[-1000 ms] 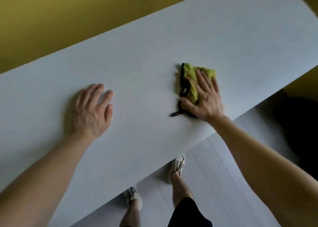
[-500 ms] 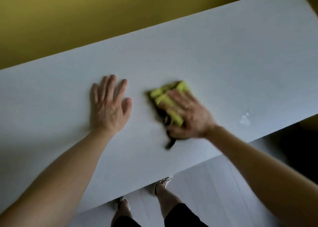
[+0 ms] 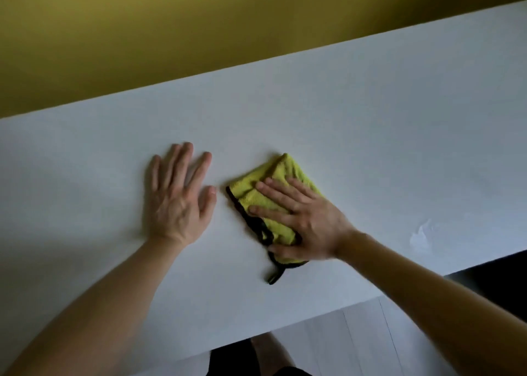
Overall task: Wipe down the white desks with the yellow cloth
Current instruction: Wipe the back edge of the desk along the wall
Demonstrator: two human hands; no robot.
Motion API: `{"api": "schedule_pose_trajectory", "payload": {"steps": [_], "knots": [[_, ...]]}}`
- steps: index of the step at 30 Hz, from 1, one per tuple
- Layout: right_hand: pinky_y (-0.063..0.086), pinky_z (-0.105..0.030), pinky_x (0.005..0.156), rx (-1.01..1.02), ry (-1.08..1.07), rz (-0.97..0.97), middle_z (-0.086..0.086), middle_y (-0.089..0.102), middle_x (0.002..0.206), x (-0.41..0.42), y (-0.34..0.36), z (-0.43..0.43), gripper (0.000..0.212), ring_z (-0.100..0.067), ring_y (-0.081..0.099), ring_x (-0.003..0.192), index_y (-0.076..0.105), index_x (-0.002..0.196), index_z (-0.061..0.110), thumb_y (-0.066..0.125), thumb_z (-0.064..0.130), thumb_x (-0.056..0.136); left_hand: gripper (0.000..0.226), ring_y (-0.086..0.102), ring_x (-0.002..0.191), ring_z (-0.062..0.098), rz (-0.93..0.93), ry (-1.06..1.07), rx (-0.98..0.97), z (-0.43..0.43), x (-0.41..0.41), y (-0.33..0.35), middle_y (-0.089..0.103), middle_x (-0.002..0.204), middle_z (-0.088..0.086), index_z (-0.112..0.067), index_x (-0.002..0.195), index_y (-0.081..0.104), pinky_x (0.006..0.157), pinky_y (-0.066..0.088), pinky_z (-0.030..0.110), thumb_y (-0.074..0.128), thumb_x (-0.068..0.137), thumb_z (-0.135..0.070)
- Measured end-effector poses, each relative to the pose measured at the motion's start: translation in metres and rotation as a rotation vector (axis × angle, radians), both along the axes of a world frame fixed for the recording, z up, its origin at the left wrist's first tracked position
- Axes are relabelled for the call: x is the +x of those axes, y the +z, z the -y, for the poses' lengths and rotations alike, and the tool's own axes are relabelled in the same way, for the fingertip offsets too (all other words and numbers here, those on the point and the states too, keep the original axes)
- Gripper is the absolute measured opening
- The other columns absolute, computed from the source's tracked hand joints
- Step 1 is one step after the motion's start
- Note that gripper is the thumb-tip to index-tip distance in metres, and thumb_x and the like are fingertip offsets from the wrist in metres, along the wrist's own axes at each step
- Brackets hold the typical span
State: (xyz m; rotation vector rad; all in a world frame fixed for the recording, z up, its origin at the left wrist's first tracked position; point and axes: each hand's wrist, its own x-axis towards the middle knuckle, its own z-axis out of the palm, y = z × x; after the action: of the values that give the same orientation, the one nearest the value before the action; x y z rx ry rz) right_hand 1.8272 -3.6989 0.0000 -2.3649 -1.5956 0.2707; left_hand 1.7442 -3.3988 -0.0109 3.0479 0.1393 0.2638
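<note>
A folded yellow cloth with a black hem and a small black loop lies flat on the white desk, near its middle. My right hand presses down on the cloth with fingers spread, covering its right half. My left hand rests palm down on the desk just left of the cloth, fingers apart, holding nothing. A narrow gap separates its thumb from the cloth's left edge.
A pale wet smear shows on the desk near its front edge, to the right. A yellow wall runs behind the desk. Below the front edge lie a light floor, my legs, and a dark shape at right.
My right hand has swept the cloth leftward across the desk, from right of centre toward my left hand. The left hand stays flat in place; the view shifted.
</note>
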Motion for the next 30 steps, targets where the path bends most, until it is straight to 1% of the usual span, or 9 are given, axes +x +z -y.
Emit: {"api": "schedule_pose_trajectory", "payload": {"steps": [3, 7, 9, 11, 14, 18, 21, 24, 30], "knots": [[0.019, -0.068, 0.13, 0.047, -0.302, 0.055, -0.017, 0.032, 0.175, 0.092, -0.008, 0.021, 0.09, -0.037, 0.026, 0.164, 0.043, 0.166, 0.016, 0.063, 0.07, 0.097, 0.066, 0.02, 0.168, 0.033, -0.007, -0.003, -0.023, 0.0, 0.0, -0.002, 0.027, 0.179, 0.013, -0.022, 0.168, 0.041, 0.131, 0.019, 0.066, 0.048, 0.107, -0.045], [0.008, -0.059, 0.135, -0.064, -0.855, 0.118, -0.014, 0.016, 0.181, 0.126, -0.004, -0.012, 0.084, -0.032, 0.01, 0.168, 0.031, 0.171, 0.033, 0.045, 0.077, 0.101, 0.065, 0.021, 0.167, 0.034, 0.0, -0.006, -0.049, -0.001, 0.001, -0.003, 0.028, 0.178, 0.014, -0.02, 0.167, 0.043, 0.129, 0.021, 0.068, 0.049, 0.107, -0.043], [0.008, -0.061, 0.134, -0.03, -0.72, 0.133, -0.02, 0.018, 0.179, 0.101, -0.002, -0.072, 0.082, -0.039, 0.013, 0.167, 0.036, 0.17, 0.03, 0.049, 0.071, 0.1, 0.065, 0.024, 0.167, 0.035, 0.003, -0.004, -0.059, -0.001, 0.0, -0.003, 0.03, 0.177, 0.015, -0.019, 0.166, 0.045, 0.129, 0.023, 0.068, 0.049, 0.106, -0.043], [0.011, -0.06, 0.133, 0.005, -0.394, 0.105, -0.019, 0.022, 0.178, 0.074, -0.001, -0.129, 0.078, -0.039, 0.015, 0.167, 0.04, 0.168, 0.027, 0.052, 0.066, 0.101, 0.065, 0.028, 0.165, 0.035, 0.02, 0.005, -0.082, 0.0, -0.001, -0.002, 0.037, 0.174, 0.017, -0.012, 0.162, 0.051, 0.128, 0.025, 0.069, 0.049, 0.105, -0.042], [0.014, -0.058, 0.134, 0.051, -0.133, 0.096, -0.015, 0.024, 0.178, 0.081, -0.004, -0.142, 0.073, -0.034, 0.018, 0.167, 0.044, 0.166, 0.026, 0.054, 0.058, 0.102, 0.066, 0.03, 0.164, 0.035, 0.016, 0.014, -0.099, -0.002, 0.002, -0.002, 0.04, 0.172, 0.018, -0.004, 0.156, 0.054, 0.127, 0.026, 0.069, 0.054, 0.1, -0.038], [0.018, -0.059, 0.133, -0.016, -0.321, 0.147, -0.014, 0.024, 0.179, 0.161, -0.003, -0.029, 0.073, -0.032, 0.019, 0.167, 0.037, 0.169, 0.03, 0.058, 0.052, 0.104, 0.07, 0.027, 0.165, 0.037, 0.01, 0.007, -0.132, -0.001, 0.0, -0.002, 0.034, 0.175, 0.017, -0.003, 0.159, 0.051, 0.126, 0.026, 0.071, 0.064, 0.097, -0.033], [0.016, -0.06, 0.133, -0.113, -0.589, 0.182, -0.015, 0.021, 0.18, 0.195, 0.011, 0.031, 0.072, -0.031, 0.014, 0.168, 0.031, 0.171, 0.032, 0.041, 0.064, 0.107, 0.071, 0.027, 0.165, 0.038, 0.006, 0.009, -0.157, -0.001, 0.002, -0.001, 0.034, 0.175, 0.018, -0.002, 0.158, 0.052, 0.126, 0.025, 0.072, 0.066, 0.095, -0.031], [0.012, -0.062, 0.133, -0.156, -0.676, 0.156, -0.021, 0.016, 0.179, 0.172, 0.007, -0.031, 0.076, -0.039, 0.012, 0.167, 0.03, 0.171, 0.032, 0.048, 0.062, 0.103, 0.072, 0.027, 0.165, 0.039, -0.011, 0.019, -0.163, 0.0, 0.002, -0.001, 0.033, 0.176, 0.018, -0.002, 0.158, 0.053, 0.126, 0.026, 0.073, 0.068, 0.094, -0.031], [0.007, -0.058, 0.133, -0.092, -0.18, 0.073, -0.022, 0.013, 0.18, 0.123, 0.008, -0.233, 0.076, -0.036, 0.01, 0.168, 0.034, 0.17, 0.032, 0.038, 0.064, 0.101, 0.071, 0.03, 0.163, 0.041, -0.037, 0.052, -0.169, 0.0, 0.0, -0.003, 0.042, 0.168, 0.025, -0.003, 0.159, 0.052, 0.126, 0.027, 0.073, 0.062, 0.097, -0.035]]}}
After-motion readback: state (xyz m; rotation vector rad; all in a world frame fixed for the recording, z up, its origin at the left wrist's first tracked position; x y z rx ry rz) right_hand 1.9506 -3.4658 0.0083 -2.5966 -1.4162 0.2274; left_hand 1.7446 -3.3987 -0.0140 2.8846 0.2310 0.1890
